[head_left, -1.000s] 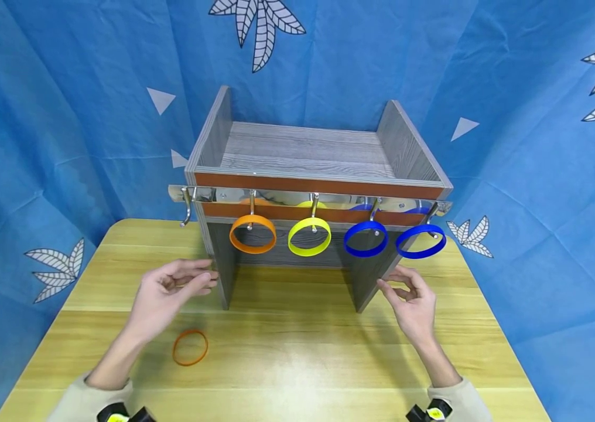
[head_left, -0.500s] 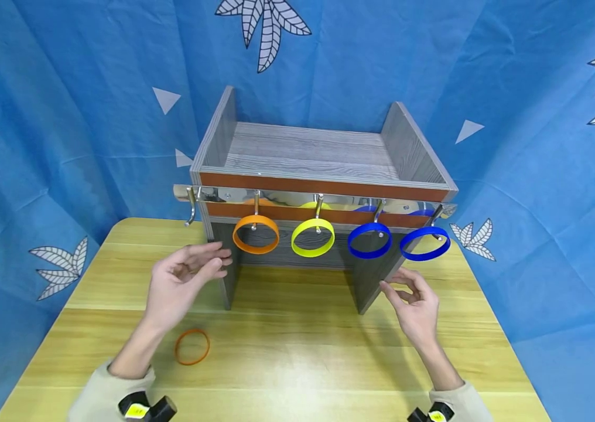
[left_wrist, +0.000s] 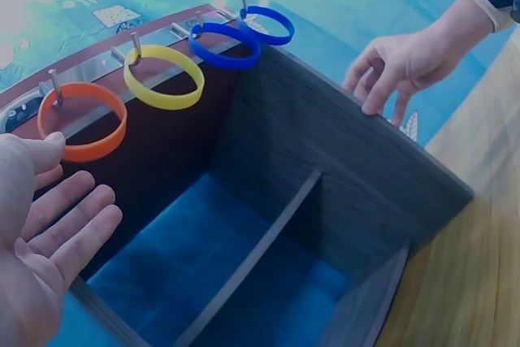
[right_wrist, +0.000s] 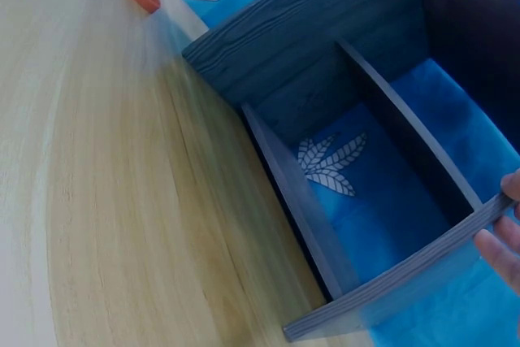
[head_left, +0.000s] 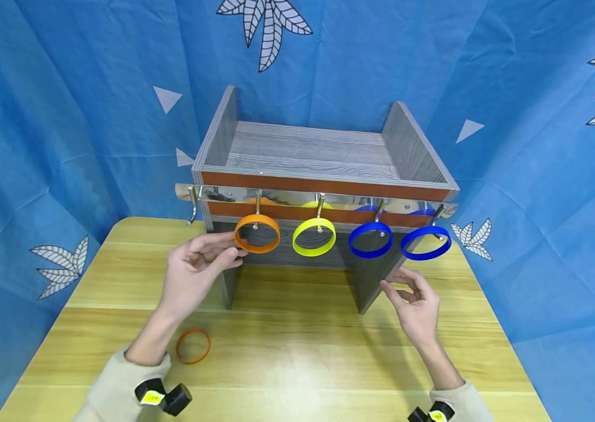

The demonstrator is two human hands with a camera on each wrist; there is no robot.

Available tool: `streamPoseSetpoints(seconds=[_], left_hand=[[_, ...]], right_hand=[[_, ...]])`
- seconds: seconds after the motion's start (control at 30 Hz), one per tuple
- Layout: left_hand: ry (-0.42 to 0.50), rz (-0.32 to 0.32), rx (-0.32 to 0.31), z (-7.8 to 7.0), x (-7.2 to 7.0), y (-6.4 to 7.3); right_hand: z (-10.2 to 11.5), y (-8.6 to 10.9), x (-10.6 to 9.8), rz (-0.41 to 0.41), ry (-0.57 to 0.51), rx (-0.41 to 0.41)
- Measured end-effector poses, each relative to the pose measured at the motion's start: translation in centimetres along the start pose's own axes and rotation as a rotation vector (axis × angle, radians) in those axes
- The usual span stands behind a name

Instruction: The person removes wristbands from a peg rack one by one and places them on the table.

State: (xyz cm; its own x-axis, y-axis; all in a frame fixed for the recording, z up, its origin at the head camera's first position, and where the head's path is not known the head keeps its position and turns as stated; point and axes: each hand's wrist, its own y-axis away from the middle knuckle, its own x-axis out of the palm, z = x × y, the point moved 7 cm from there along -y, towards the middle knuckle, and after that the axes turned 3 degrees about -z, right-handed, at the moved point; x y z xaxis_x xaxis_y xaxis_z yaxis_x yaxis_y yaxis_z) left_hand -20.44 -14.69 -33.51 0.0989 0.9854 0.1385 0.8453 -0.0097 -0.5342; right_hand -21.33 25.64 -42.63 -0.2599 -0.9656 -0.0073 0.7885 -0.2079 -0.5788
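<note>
A grey wooden shelf unit (head_left: 308, 143) carries a metal hook rail (head_left: 287, 197) across its front. An orange wristband (head_left: 241, 244) hangs from one hook, followed to the right by a yellow wristband (head_left: 314, 252) and two blue ones. My left hand (head_left: 192, 275) is at the orange band's left edge, fingertips overlapping it in the head view. In the left wrist view, that hand's fingers (left_wrist: 69, 225) spread below the orange band. With thumb and fingers on either side, my right hand (head_left: 417, 308) pinches the front edge of the shelf's right side panel (head_left: 373, 278).
Another orange wristband (head_left: 178, 351) lies on the wooden table (head_left: 287, 363), left of the shelf and near the left forearm. At the rail's left end, a bare hook (head_left: 192, 205) sticks out. Blue cloth (head_left: 92, 105) with leaf prints hangs behind and beside the table.
My left hand has moved right and up, from beside the shelf's left panel to the hanging orange wristband. The right hand has kept its place on the right panel.
</note>
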Motion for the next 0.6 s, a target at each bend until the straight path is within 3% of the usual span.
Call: streamPoseSetpoints(seconds=[0.6], left_hand=[[0.036, -0.014, 0.021, 0.2, 0.98, -0.74]], right_hand=[[-0.06, -0.02, -0.04, 0.005, 0.017, -0.006]])
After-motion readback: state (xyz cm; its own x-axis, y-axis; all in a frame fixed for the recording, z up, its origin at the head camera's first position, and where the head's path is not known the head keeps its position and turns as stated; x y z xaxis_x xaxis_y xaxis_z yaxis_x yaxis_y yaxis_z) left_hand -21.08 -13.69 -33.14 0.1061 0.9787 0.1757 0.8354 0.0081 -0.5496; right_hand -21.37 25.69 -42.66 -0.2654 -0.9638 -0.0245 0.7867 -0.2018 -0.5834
